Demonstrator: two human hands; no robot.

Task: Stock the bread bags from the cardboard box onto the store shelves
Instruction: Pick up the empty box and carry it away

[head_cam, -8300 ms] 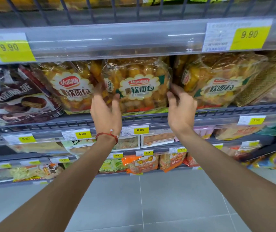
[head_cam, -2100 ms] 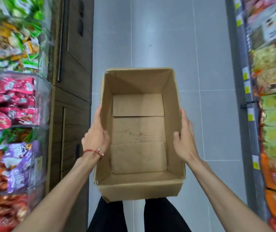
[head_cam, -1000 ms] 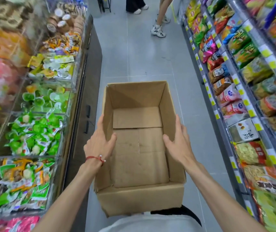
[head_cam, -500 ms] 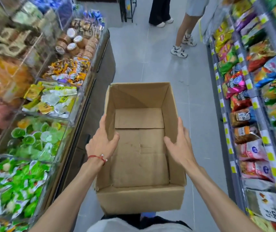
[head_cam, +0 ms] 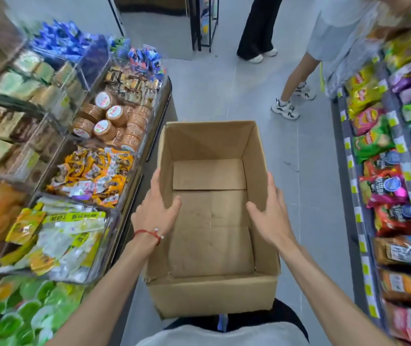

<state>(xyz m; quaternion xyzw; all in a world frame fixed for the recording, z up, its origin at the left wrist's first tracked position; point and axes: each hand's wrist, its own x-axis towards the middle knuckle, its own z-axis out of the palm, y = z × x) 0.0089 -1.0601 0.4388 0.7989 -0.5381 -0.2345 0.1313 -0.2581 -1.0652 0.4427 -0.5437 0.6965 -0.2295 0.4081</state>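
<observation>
An open brown cardboard box (head_cam: 211, 293) hangs in front of my waist over the aisle floor, and its inside is bare, with only the folded bottom flaps showing. My left hand (head_cam: 155, 212), with a red string at the wrist, grips the box's left wall, thumb inside. My right hand (head_cam: 270, 214) grips the right wall in the same way. No bread bags are in view.
Clear snack bins (head_cam: 92, 171) line the aisle on my left. Shelves of chip bags (head_cam: 376, 171) with yellow price tags run along the right. Two people (head_cam: 296, 78) stand ahead in the grey tiled aisle, near a black rack (head_cam: 204, 23).
I have moved forward along the aisle with the box held the same way. The view has tilted up, so the two people ahead and farther bins now show more fully.
</observation>
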